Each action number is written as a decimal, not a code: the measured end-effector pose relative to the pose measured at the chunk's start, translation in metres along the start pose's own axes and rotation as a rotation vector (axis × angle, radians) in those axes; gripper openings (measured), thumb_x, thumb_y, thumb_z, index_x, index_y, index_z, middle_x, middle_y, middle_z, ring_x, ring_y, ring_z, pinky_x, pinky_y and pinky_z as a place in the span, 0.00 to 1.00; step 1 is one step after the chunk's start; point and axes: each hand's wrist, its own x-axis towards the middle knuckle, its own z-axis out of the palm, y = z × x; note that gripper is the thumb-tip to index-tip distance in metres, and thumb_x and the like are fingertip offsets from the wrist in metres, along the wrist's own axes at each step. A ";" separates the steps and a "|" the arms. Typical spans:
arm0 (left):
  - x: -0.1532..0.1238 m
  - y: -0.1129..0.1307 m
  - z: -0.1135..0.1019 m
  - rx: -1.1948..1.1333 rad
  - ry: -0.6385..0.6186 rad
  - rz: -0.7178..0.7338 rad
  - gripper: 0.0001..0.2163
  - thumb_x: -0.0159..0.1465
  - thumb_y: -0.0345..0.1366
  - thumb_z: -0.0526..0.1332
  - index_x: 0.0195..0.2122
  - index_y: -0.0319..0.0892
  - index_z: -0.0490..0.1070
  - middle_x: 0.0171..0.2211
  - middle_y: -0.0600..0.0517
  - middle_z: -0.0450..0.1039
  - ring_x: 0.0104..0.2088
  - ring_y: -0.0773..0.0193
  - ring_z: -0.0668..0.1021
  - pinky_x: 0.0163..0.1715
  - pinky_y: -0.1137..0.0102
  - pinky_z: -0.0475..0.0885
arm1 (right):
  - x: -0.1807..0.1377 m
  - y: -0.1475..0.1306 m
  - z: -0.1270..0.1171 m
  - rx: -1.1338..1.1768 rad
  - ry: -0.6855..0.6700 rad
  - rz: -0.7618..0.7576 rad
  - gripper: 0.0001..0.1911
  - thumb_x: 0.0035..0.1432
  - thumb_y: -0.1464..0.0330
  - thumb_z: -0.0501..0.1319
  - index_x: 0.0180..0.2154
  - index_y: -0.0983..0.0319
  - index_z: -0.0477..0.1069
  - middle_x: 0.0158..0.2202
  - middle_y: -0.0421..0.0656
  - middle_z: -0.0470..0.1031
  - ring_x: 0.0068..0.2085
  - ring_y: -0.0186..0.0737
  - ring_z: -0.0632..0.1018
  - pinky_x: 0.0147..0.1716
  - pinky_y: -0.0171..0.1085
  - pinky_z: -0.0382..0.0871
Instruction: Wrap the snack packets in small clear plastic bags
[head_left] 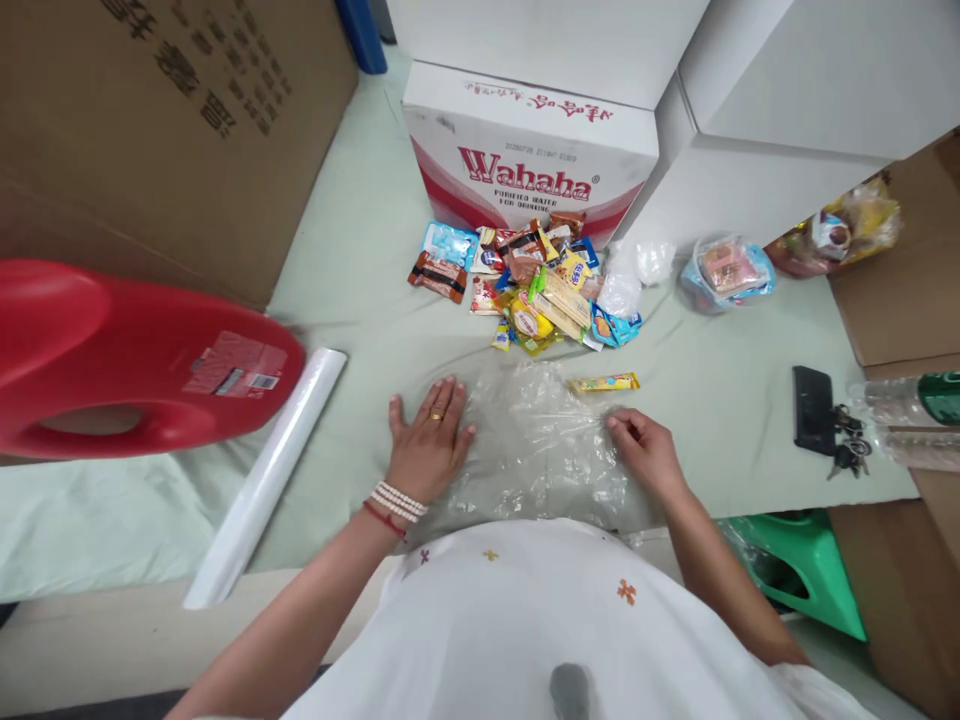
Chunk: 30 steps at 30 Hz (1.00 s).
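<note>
A clear plastic bag (536, 440) lies flat on the pale green surface in front of me. My left hand (429, 440) rests flat on its left edge, fingers spread, a ring on one finger. My right hand (646, 450) is at the bag's right edge, fingers curled and pinching the plastic. A yellow snack packet (604, 383) lies just beyond the bag. Farther back sits a pile of several assorted snack packets (536, 285).
A Wahaha carton (525, 150) stands behind the pile. A red plastic jug (127, 360) and a roll of clear bags (262, 480) lie left. Filled snack bags (724, 270), a phone (812, 408), keys (847, 450) and bottles (911, 415) are at right. A green stool (810, 565) stands lower right.
</note>
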 end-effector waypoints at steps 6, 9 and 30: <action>-0.006 -0.002 0.001 0.018 0.009 0.012 0.27 0.73 0.43 0.52 0.72 0.43 0.59 0.73 0.36 0.56 0.72 0.40 0.62 0.69 0.35 0.42 | 0.093 -0.049 -0.030 -0.206 0.153 -0.413 0.15 0.68 0.58 0.58 0.39 0.60 0.80 0.36 0.46 0.79 0.36 0.43 0.77 0.40 0.41 0.71; -0.008 0.004 -0.002 0.019 0.153 0.003 0.28 0.72 0.41 0.55 0.72 0.41 0.59 0.72 0.33 0.58 0.72 0.40 0.61 0.70 0.38 0.46 | 0.160 -0.080 -0.013 -0.237 0.024 -0.487 0.17 0.63 0.63 0.62 0.52 0.62 0.77 0.46 0.50 0.79 0.43 0.46 0.78 0.45 0.43 0.72; -0.011 0.013 0.007 0.025 -0.063 0.192 0.23 0.75 0.39 0.51 0.70 0.50 0.63 0.71 0.44 0.61 0.71 0.47 0.64 0.71 0.38 0.43 | 0.194 -0.107 0.010 -0.353 -0.134 -0.256 0.29 0.48 0.52 0.73 0.46 0.63 0.71 0.42 0.45 0.75 0.38 0.42 0.73 0.38 0.39 0.66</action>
